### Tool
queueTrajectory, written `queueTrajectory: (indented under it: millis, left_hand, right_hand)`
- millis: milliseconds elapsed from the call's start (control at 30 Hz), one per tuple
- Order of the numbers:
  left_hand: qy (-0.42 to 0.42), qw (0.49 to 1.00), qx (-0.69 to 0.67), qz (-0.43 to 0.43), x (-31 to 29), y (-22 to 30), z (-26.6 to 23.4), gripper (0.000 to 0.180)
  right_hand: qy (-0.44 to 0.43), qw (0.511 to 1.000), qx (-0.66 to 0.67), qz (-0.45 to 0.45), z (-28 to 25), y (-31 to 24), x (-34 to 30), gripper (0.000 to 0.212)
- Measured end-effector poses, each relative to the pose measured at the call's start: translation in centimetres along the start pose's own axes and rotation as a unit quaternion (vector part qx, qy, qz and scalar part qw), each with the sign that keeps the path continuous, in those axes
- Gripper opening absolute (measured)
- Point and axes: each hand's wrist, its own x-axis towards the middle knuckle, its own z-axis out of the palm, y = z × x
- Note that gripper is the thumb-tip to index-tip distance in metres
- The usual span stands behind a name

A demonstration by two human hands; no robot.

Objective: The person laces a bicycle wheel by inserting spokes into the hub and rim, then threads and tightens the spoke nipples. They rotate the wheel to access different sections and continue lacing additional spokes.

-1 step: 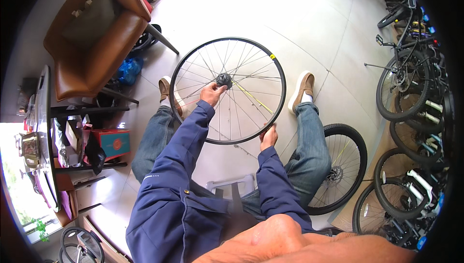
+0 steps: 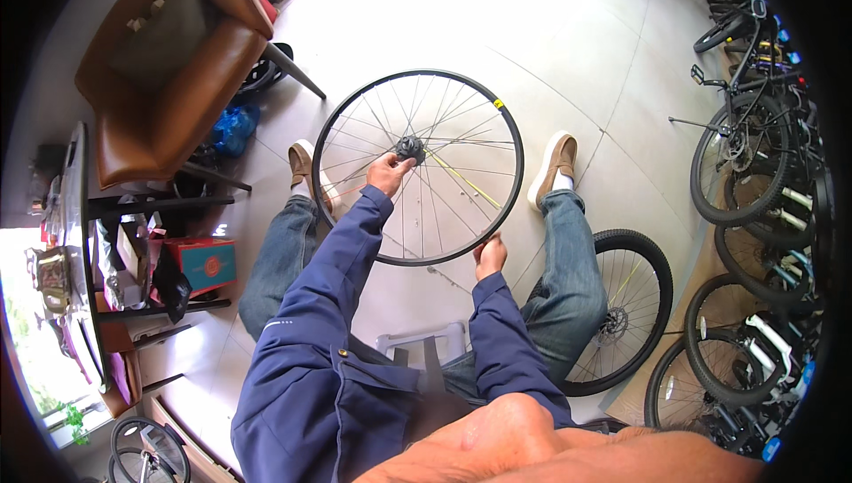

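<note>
A bare bicycle wheel (image 2: 417,261) with a thin black rim and no tyre is held between my legs. Its black hub (image 2: 409,147) sits at the centre, and one pair of spokes is yellow-green. My left hand (image 2: 388,173) reaches through or over the spokes, thumb and fingers closed on the hub. At the rim's lower right edge, my right hand (image 2: 489,255) is curled closed round the rim; its fingertips are partly hidden. A yellow label (image 2: 499,104) marks the rim's upper right.
Beside my right leg lies a tyred wheel (image 2: 661,305) with a disc rotor. Several bicycles (image 2: 741,159) line the right side. On the left stand a brown leather chair (image 2: 151,119), a table (image 2: 84,252) and a red and teal box (image 2: 206,263). Pale tiles (image 2: 568,48) cover the floor.
</note>
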Motion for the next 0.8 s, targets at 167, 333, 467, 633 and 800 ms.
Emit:
queueTrajectory:
  millis: [167,333,467,633,800]
  left_hand:
    - [0.000,1.000,-0.003,-0.028,2.5,-4.3,3.9,0.049]
    - [0.033,0.998,-0.028,-0.034,3.6,-6.1,6.2,0.043]
    - [0.035,0.999,-0.012,-0.023,4.0,-6.9,6.9,0.042]
    - [0.033,0.991,0.122,0.035,4.8,-6.4,6.2,0.047]
    - [0.111,0.940,0.267,0.180,1.2,-5.1,2.8,0.050]
  right_hand:
    - [0.015,0.982,-0.172,-0.074,-3.0,5.4,3.8,0.013]
    - [0.041,0.959,-0.274,-0.050,-4.0,7.8,4.8,0.015]
    - [0.014,0.974,-0.227,0.007,-4.0,8.7,5.1,0.024]
    - [-0.013,0.963,-0.266,-0.049,-3.9,9.8,5.4,0.036]
    - [-0.005,0.917,-0.357,-0.179,-3.7,10.5,5.6,0.049]
